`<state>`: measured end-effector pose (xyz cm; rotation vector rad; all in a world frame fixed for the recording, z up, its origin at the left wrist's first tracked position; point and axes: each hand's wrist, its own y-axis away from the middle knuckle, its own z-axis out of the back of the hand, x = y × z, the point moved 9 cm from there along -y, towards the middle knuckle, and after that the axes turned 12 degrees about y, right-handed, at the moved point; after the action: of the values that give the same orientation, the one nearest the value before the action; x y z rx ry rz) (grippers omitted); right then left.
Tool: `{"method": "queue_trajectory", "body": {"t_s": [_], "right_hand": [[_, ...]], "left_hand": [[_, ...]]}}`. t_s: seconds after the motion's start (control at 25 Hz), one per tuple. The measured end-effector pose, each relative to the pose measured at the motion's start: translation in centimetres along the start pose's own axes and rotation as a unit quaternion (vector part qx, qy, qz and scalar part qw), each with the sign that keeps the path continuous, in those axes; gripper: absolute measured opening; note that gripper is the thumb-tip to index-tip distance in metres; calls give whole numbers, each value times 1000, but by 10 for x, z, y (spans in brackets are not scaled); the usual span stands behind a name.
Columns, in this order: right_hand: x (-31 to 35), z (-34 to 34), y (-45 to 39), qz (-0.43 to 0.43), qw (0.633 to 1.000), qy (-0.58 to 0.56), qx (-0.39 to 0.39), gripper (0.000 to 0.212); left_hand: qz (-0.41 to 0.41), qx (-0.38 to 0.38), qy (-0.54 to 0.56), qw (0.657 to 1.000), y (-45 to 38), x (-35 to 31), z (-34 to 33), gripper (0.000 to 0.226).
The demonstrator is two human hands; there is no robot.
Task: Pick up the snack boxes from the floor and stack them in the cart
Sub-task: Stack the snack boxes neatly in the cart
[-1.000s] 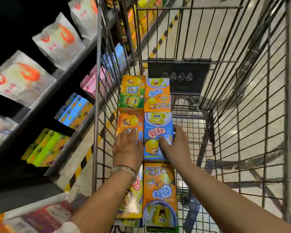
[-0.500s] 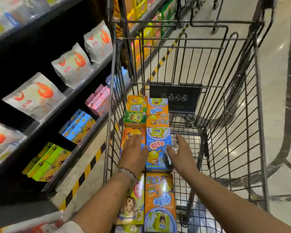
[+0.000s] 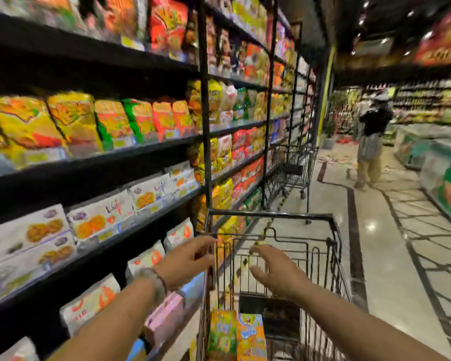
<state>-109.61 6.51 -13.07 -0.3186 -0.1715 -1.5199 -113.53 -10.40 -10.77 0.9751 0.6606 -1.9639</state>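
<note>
The wire cart [image 3: 271, 215] stands in front of me, its far rim at mid-frame. Two snack boxes show at the bottom edge inside it: a green and orange box [image 3: 222, 334] and an orange box [image 3: 251, 337] side by side. The rest of the stack is out of frame. My left hand [image 3: 188, 259] is raised near the cart's left rim with fingers relaxed, holding nothing. Over the basket, my right hand [image 3: 276, 272] hovers with fingers spread and empty. The picture is blurred by motion.
Black shelves [image 3: 115, 157] full of snack bags and boxes run along the left, close to the cart. A second cart [image 3: 294, 168] stands further down the aisle. A person [image 3: 372, 142] walks away at the right, beside freezer cases [image 3: 443, 173]. Polished floor lies to the right.
My view has swung up from the cart's inside to the aisle. Both hands have lifted off the stacked boxes and now hang in the air, empty.
</note>
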Motion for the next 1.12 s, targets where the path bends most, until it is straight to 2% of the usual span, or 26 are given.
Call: {"method": "queue_trajectory", "body": {"t_s": [0.12,0.28,0.32,0.44,0.56,0.72,0.92,1.04,1.12], "right_hand": [[56,94,-4,50,998,-9,-43,51],[129,191,13,136,986,-55,-80,45],[143,206,20,155,982,-71,-83,44],[180,234,43,201,969,-120,-79,41],[214,238,71,249,958,-133,-51,40],[253,225,102,305,939,-157,-18,40],[326,180,168,377,904,-182,89,38],[392,152,225,445,867,-165,149,39],[440,144,274,509,828,-166,164,33]], "left_hand": [[-71,-39,22,996,13,-74,78,40],[-112,-72,49,990,52,-139,148,27],[-116,-77,61,988,66,-151,158,29],[-124,-105,46,986,120,-184,181,62],[-101,-134,0,986,180,-201,188,57],[-49,-215,-27,975,269,-205,192,32],[60,-338,-66,937,409,-197,185,34],[109,-393,-104,907,512,-211,181,34],[158,-416,-127,886,585,-222,177,33]]}}
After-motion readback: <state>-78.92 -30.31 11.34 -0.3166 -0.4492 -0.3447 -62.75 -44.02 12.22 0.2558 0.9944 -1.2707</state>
